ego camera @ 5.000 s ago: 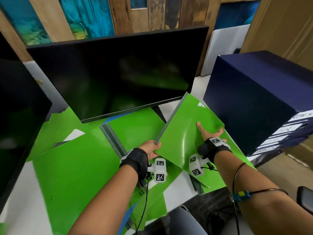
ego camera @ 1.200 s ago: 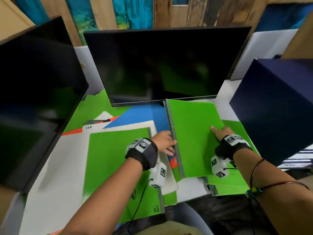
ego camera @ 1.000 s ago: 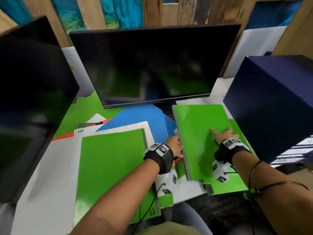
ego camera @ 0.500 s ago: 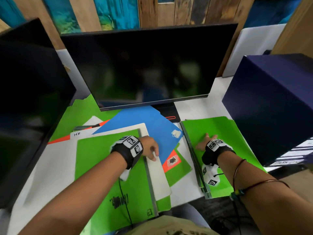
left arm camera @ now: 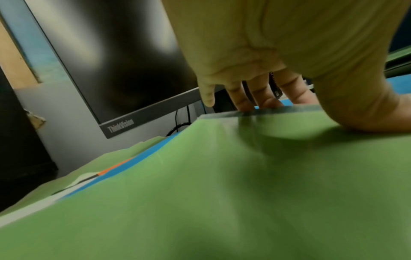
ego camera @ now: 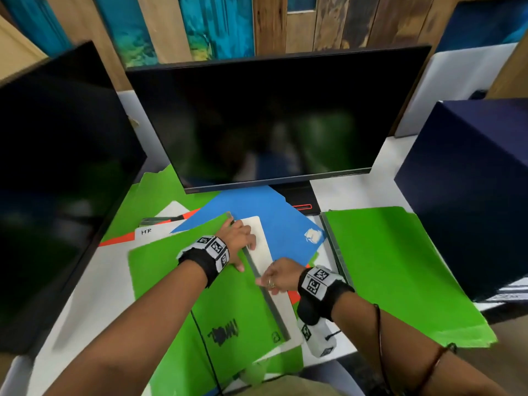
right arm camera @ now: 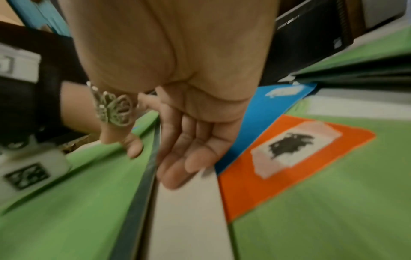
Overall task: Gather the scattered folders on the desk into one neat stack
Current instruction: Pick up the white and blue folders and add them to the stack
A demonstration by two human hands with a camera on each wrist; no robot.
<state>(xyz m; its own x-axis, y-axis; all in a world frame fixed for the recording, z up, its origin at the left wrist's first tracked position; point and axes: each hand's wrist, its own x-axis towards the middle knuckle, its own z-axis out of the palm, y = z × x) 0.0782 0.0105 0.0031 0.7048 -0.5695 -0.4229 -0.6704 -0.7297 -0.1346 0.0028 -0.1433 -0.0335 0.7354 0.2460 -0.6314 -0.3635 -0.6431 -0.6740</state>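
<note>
While I watched through the head view, the white tabletop [ego camera: 85,284] carried everything, and I place the rest against the centre monitor [ego camera: 271,118] standing at its back. A second dark screen [ego camera: 57,167] stood left of that monitor and a navy box [ego camera: 468,195] right of it. In front of the monitor and to its right lay the stack of green folders [ego camera: 400,270], squared up beside the box. In front and slightly left lay the green folder [ego camera: 200,295] I was handling, tilted, its grey spine [ego camera: 260,278] running away from the monitor, on top of a white sheet [ego camera: 265,252]. Just below the monitor's stand a blue folder [ego camera: 265,215] spread flat, with an orange folder [right arm camera: 289,158] and more green ones peeking from under it.

My left hand [ego camera: 237,241] gripped the far end of the spine, fingers [left arm camera: 264,98] curled over its edge and thumb pressed on the cover. My right hand [ego camera: 278,277] pinched the spine nearer me, thumb on the green cover and fingers [right arm camera: 189,158] narrow on the white sheet's side.
</note>
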